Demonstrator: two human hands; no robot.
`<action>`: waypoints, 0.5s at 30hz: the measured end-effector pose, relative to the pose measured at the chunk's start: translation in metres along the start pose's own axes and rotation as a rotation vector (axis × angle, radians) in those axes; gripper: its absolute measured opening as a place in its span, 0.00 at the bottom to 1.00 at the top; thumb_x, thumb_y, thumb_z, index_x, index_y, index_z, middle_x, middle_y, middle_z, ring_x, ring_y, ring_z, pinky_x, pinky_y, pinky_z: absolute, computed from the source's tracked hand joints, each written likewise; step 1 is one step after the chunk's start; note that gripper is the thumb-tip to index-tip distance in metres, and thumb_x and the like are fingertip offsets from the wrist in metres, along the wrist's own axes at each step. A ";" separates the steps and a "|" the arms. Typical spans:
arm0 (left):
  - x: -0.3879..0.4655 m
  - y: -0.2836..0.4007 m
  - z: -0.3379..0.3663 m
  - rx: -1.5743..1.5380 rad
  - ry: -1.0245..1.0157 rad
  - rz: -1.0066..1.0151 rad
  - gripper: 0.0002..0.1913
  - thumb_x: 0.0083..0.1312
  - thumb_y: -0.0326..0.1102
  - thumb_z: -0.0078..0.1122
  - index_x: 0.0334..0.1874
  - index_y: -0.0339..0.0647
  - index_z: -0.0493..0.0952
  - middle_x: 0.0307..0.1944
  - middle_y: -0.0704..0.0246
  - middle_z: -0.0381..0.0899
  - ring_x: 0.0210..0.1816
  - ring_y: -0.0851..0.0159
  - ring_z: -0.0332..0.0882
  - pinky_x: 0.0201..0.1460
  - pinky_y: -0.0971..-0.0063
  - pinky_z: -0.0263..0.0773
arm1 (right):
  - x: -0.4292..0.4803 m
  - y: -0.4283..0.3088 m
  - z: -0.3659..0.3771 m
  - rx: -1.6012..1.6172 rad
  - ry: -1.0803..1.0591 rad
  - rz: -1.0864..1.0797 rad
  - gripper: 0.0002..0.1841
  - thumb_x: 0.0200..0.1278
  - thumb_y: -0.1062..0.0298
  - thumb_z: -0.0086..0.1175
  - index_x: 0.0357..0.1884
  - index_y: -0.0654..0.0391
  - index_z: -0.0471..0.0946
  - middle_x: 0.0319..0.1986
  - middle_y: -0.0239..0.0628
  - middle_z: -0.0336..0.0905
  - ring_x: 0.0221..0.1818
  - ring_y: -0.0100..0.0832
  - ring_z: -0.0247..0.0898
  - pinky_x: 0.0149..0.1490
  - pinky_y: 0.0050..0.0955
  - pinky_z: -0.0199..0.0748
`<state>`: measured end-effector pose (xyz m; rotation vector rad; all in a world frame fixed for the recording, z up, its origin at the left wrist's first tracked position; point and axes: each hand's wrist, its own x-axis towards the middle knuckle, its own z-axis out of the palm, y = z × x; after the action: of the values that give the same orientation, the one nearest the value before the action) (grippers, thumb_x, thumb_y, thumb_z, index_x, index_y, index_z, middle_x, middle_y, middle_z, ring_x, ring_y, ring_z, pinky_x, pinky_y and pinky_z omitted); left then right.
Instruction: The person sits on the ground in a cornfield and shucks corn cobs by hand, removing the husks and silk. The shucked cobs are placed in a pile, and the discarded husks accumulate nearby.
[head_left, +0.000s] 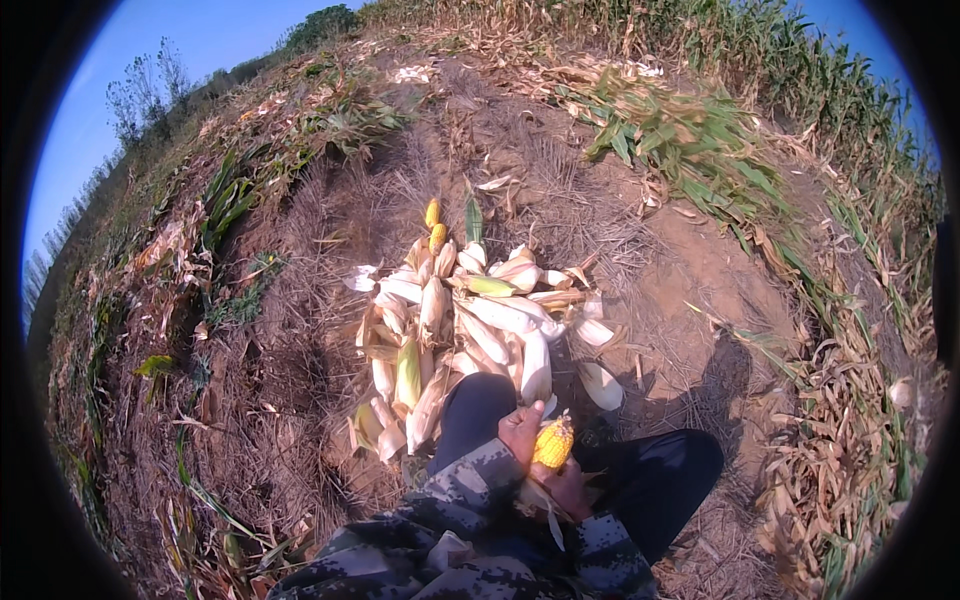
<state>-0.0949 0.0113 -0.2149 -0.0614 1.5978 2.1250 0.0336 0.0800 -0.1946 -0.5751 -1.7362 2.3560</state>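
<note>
A yellow ear of corn (553, 444) stands tilted between my knees, its kernels bare at the upper part. My right hand (566, 486) grips its lower end, where pale peeled husk (534, 498) hangs down around the fingers. Close against the cob's left side is my left hand (519, 433), fingers curled and thumb pointing up; whether it pinches a piece of husk cannot be made out. Just beyond my knees lies a heap of corn ears in husk (487, 315), mostly dry and pale, a few greenish. Two husked yellow ears (435, 226) rest at its far end.
My bent legs in dark trousers (649, 476) flank the ear. A loose husk (601, 385) lies right of the heap. Cut stalks (675, 135) are piled at upper right, dry leaves (817, 450) along the right. Standing corn (825, 82) rises behind. Stubble (300, 375) covers the soil leftward.
</note>
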 end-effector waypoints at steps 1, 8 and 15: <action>-0.001 0.002 0.001 -0.013 0.001 -0.036 0.22 0.78 0.49 0.63 0.28 0.40 0.80 0.24 0.75 0.80 0.26 0.78 0.72 0.31 0.76 0.69 | 0.000 0.001 0.001 0.014 0.017 -0.014 0.26 0.64 0.59 0.72 0.59 0.61 0.77 0.48 0.32 0.82 0.50 0.26 0.78 0.58 0.29 0.76; -0.008 0.015 -0.001 0.054 -0.145 0.000 0.21 0.78 0.49 0.63 0.31 0.39 0.82 0.28 0.73 0.84 0.28 0.77 0.76 0.34 0.77 0.73 | 0.002 0.011 0.002 0.221 0.093 -0.080 0.31 0.63 0.57 0.74 0.62 0.62 0.75 0.51 0.34 0.81 0.52 0.29 0.78 0.60 0.31 0.76; -0.004 0.003 -0.004 0.056 -0.242 -0.047 0.20 0.78 0.48 0.64 0.33 0.38 0.83 0.30 0.74 0.84 0.30 0.78 0.75 0.34 0.78 0.72 | 0.006 0.018 -0.003 0.257 0.180 -0.102 0.33 0.63 0.56 0.75 0.64 0.64 0.74 0.52 0.37 0.81 0.51 0.29 0.79 0.58 0.31 0.76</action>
<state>-0.0936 0.0059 -0.2121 0.1688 1.4965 1.9675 0.0307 0.0786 -0.2138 -0.6186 -1.3292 2.3259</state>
